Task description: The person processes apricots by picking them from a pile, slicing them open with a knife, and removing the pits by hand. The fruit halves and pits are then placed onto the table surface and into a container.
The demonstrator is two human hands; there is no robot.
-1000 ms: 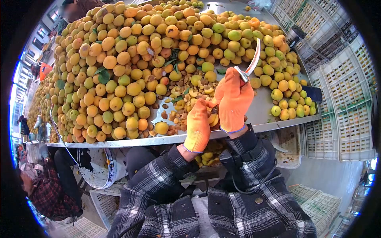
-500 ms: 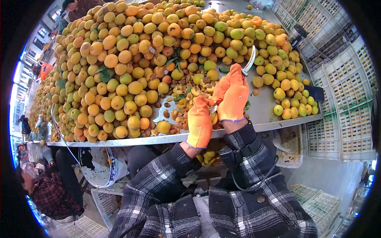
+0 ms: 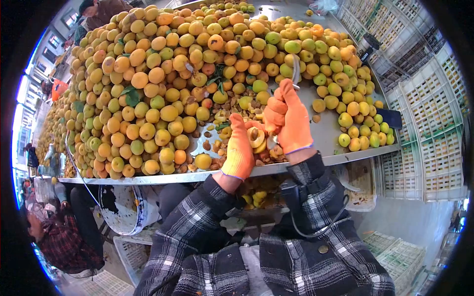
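Observation:
My left hand (image 3: 238, 150), in an orange glove, is closed around an apricot (image 3: 257, 140) at the table's near edge. The fruit is cut open and its brown stone shows. Just to the right, my right hand (image 3: 291, 118), gloved alike, makes a fist around a curved metal tool (image 3: 296, 71). Its hooked end sticks up past the thumb, and the fist hides its grip. A small shiny bit shows below that fist, close to the apricot. Beyond both hands lie apricot halves and loose stones (image 3: 217, 146) on the metal table (image 3: 323, 143).
A big heap of whole apricots (image 3: 148, 93) covers the table's left and back, with a smaller group (image 3: 365, 128) at right. Stacked plastic crates (image 3: 429, 128) stand on the right. Below the edge are a white bucket (image 3: 123, 207) and cut fruit (image 3: 259, 195). Another person (image 3: 69, 237) sits at left.
My hands have moved slightly apart, and the opened apricot with its stone has come into view between them. The curved tool's tip has swung to the left.

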